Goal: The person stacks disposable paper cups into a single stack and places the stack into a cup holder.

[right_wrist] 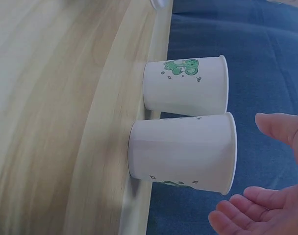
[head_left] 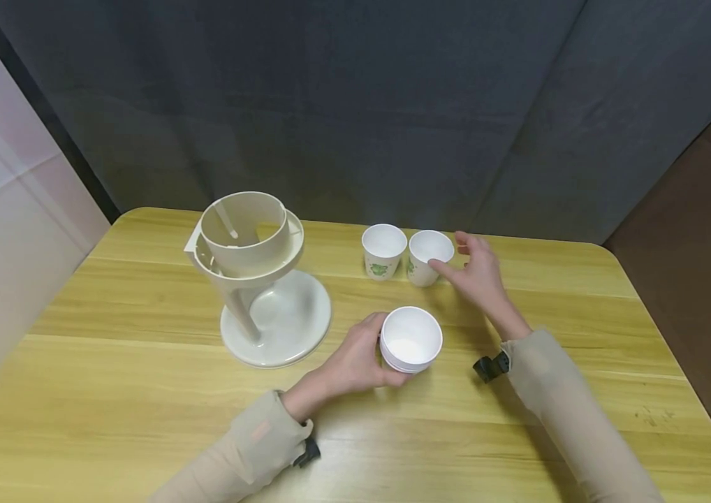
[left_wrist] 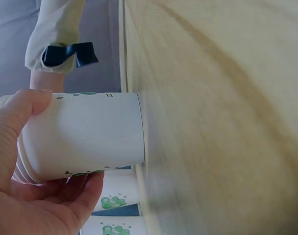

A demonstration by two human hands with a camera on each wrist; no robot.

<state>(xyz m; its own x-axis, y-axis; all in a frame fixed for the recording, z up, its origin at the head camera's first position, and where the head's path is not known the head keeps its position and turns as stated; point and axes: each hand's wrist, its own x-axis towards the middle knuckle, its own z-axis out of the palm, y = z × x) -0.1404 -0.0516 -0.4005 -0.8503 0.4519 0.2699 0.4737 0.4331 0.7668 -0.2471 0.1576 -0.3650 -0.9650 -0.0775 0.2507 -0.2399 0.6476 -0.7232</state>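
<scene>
A nested stack of white paper cups (head_left: 411,339) stands upright near the table's middle, its base at the tabletop in the left wrist view. My left hand (head_left: 358,356) grips this stack from the left, thumb on the near side and fingers round the far side. Behind it, two single paper cups with green prints stand side by side, a left cup (head_left: 383,253) and a right cup (head_left: 429,258). My right hand (head_left: 476,274) is at the right cup, thumb and fingers spread. In the right wrist view a gap shows between that hand (right_wrist: 279,196) and the cup's rim (right_wrist: 232,154).
A cream plastic stand with an open ring-shaped top (head_left: 248,244) rises from a round white base (head_left: 292,318) on the left. The wooden table (head_left: 110,391) ends at a dark curtain (head_left: 343,105) behind the cups. Black bands sit at both sleeves.
</scene>
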